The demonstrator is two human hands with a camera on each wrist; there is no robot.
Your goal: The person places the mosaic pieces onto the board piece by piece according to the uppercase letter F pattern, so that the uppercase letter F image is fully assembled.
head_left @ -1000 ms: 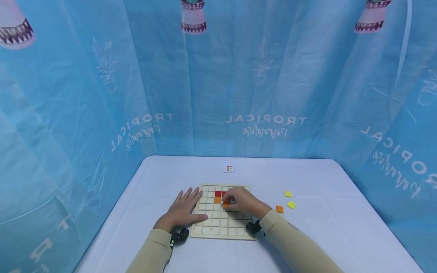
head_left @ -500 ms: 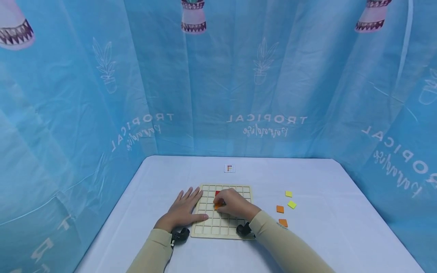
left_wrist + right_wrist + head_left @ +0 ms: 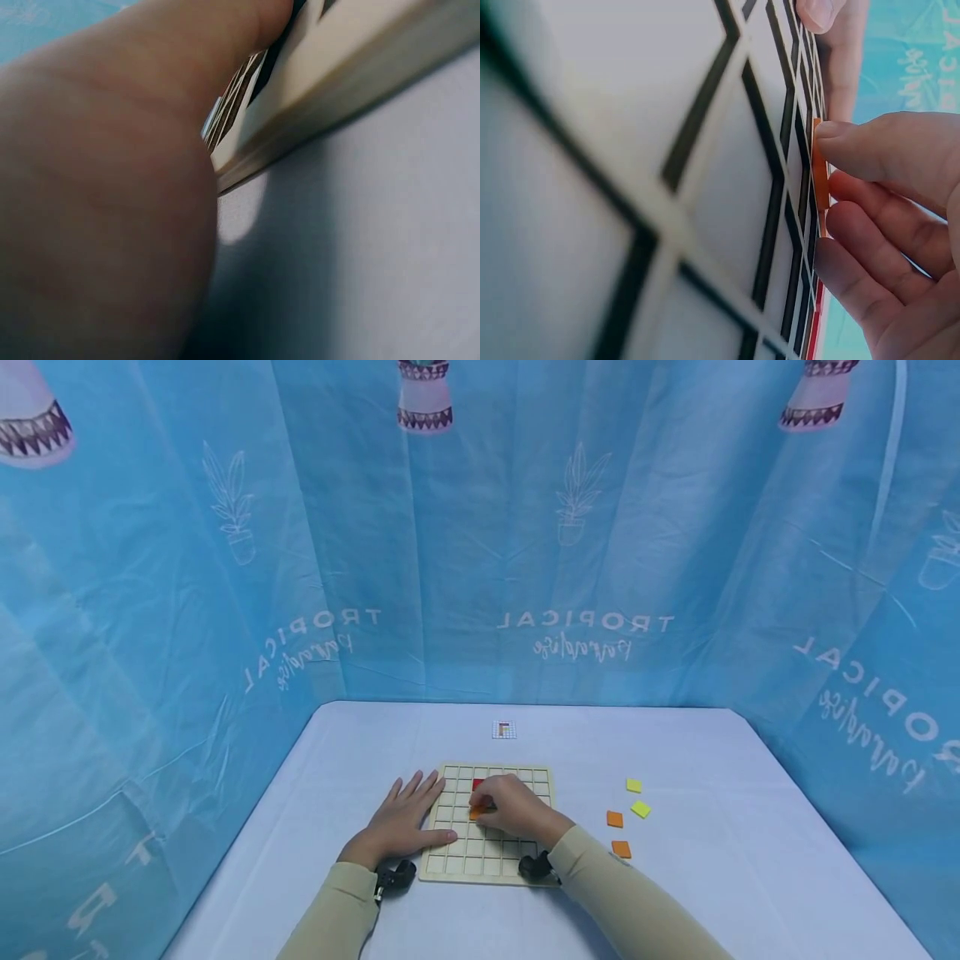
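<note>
A pale grid board lies on the white table. My left hand is spread flat at its left side, fingertips along the edge and thumb over the near left cells. Above the grid, my right hand pinches an orange square tile. In the right wrist view the thumb presses on this orange tile, which stands right at the grid cells. Just behind the fingers a red tile sits in a cell. The hand hides the other cells around it.
To the board's right lie two yellow tiles, one farther back and one nearer, and two orange tiles, the nearer one beside the right sleeve. A small printed grid card lies behind the board. Blue curtains surround the table.
My right hand has moved left across the board with an orange tile, covering red and orange tiles that showed before. Its sleeve has uncovered a second loose orange tile. My left hand stays put.
</note>
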